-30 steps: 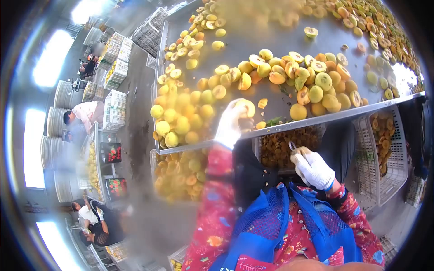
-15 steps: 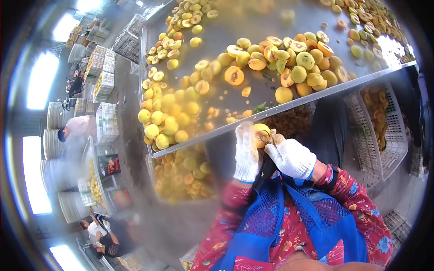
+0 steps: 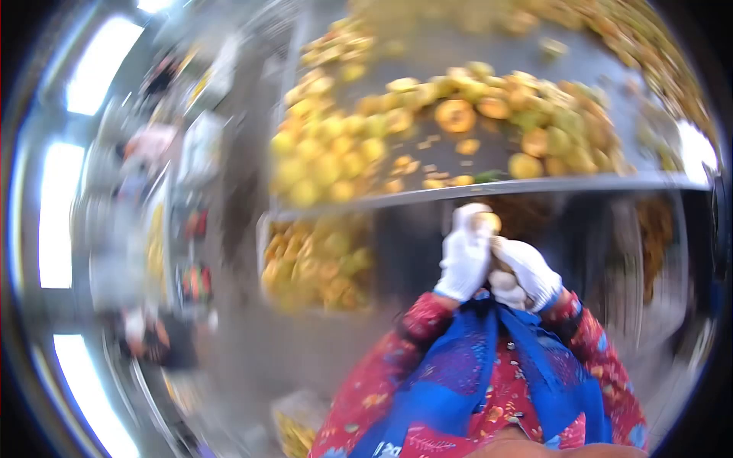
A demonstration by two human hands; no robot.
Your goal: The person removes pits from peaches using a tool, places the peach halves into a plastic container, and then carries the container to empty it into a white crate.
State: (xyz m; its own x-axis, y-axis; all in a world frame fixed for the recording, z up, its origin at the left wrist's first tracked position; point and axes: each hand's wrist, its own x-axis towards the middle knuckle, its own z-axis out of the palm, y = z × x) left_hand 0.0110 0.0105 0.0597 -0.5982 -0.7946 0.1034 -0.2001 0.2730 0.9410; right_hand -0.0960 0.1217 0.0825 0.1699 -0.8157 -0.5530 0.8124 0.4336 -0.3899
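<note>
1. Since the earlier frames, the table edge has swung from a steep slant to nearly level across the middle of the frame. A second ago the left hand was at that edge, apart from the right hand. Now both are close together below it, slightly right of center, as they were half a second ago but farther right in the frame. The view is more smeared.
2. The left hand points upward, its fingers pinching a yellow fruit near their tips. The right hand leans in from the lower right, fingers curled, just beside the left hand and below the fruit; blur hides whether it grips anything.
3. Counted: two white-gloved hands and one held fruit. Three crates of fruit lie along the near side of the table: a left crate, a middle crate whose dark fruit pieces show behind the hands, and a right crate. Two boxes with red marks, an upper box and a lower box, are left of center. The fruit heap on the table is too blurred to count.
</note>
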